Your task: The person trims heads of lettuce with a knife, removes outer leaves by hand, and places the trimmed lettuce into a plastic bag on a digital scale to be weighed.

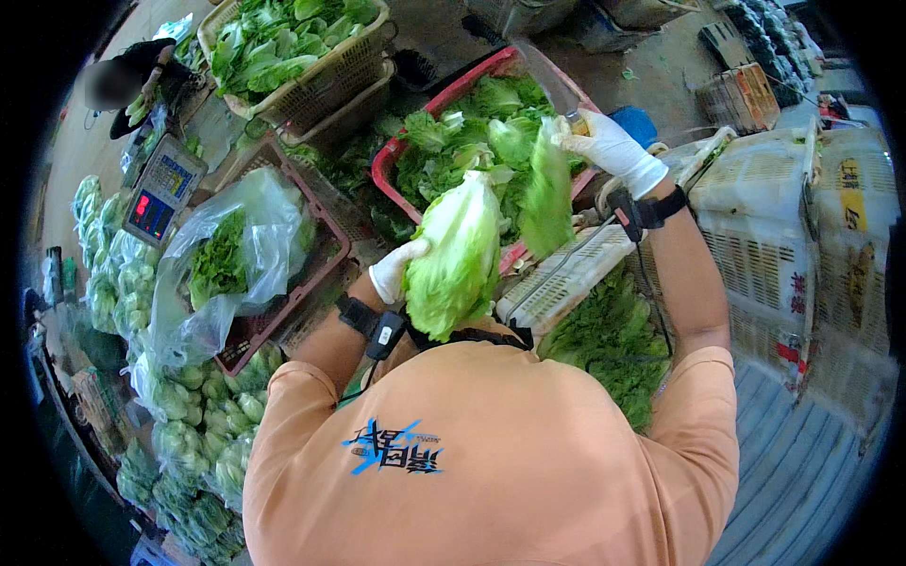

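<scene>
Fingers of gloved left hand [396, 272] wrap lettuce head [455, 253], partly hidden; right hand [611, 149] grips knife [550, 80], leaf [547, 193] hanging over red crate [389, 168].

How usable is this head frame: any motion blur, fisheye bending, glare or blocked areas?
Head view: daylight is even and soft, with no harsh glare; the long steel knife blade in the white-gloved right hand smears with motion; the pale green lettuce head in the white-gloved left hand stays sharp; the white slatted plastic crates bow toward the black rim; the orange shirt fills the lower frame.

lettuce [458, 255] before crate [415, 141], scale [162, 189] left
</scene>
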`<state>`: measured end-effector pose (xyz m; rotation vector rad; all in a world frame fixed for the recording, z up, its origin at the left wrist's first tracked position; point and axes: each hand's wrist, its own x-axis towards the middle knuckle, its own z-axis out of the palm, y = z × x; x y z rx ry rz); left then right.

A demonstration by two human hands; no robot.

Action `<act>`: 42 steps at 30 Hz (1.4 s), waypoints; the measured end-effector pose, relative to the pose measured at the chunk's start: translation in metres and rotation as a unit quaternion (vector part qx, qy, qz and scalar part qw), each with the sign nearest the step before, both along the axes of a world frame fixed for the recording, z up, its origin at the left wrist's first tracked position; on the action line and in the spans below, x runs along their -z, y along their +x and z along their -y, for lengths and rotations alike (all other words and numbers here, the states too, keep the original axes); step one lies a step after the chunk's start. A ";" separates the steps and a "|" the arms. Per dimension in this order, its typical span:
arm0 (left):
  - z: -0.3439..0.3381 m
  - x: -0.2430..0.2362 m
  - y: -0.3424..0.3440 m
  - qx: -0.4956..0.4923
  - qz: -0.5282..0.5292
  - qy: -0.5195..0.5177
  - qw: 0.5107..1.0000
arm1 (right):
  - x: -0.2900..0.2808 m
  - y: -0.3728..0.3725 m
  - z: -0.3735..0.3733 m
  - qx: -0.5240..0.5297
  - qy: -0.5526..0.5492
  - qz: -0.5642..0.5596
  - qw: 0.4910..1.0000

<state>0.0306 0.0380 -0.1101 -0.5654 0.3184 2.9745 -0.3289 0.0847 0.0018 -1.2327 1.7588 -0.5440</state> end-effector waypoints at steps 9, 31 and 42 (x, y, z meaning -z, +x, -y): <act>0.003 0.000 -0.021 0.044 -0.079 0.047 0.995 | -0.001 0.099 0.000 -0.338 -0.148 -0.141 0.919; -0.023 -0.032 -0.012 0.016 -0.047 -0.134 0.990 | 0.050 0.090 -0.015 0.412 -0.180 0.299 0.841; -0.003 -0.059 -0.037 -0.060 0.142 -0.871 0.467 | 0.051 0.123 -0.051 0.291 -0.129 0.157 0.935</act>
